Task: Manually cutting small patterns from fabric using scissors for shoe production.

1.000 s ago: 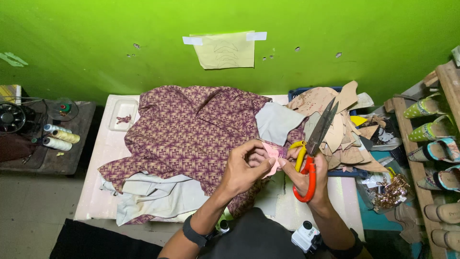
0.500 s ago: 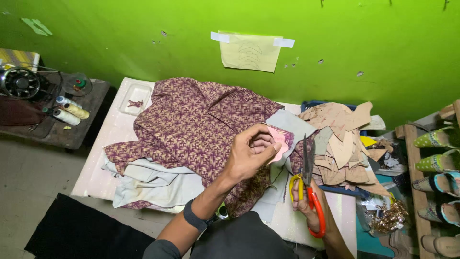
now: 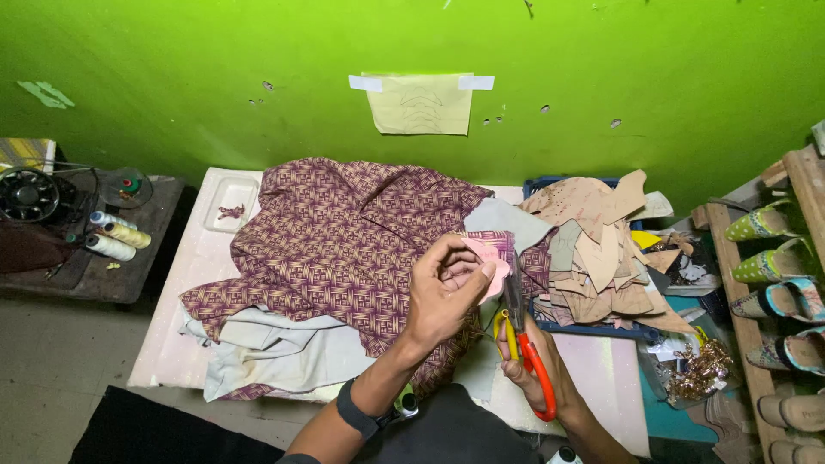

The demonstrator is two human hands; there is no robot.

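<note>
My left hand (image 3: 445, 292) holds a small pink piece (image 3: 488, 258) backed with patterned fabric, raised over the low white table (image 3: 185, 296). My right hand (image 3: 533, 369) grips scissors (image 3: 520, 331) with orange and yellow handles; the blades point up and meet the right edge of the pink piece. A large maroon patterned cloth (image 3: 344, 232) lies heaped on the table beneath my hands, with grey-white cloth (image 3: 275, 348) under its near edge. I wear a dark band on my left wrist.
A pile of tan cut-out shapes (image 3: 601, 249) sits in a blue tray to the right. Shoes on a wooden rack (image 3: 773, 292) line the far right. Thread spools (image 3: 116, 236) and a dark sewing machine (image 3: 30, 198) are left. A paper pattern (image 3: 421, 101) is taped on the green wall.
My right hand with the scissors has dropped lower and swung the blades upright against the pink piece. My left hand has turned the piece slightly. The view has shifted.
</note>
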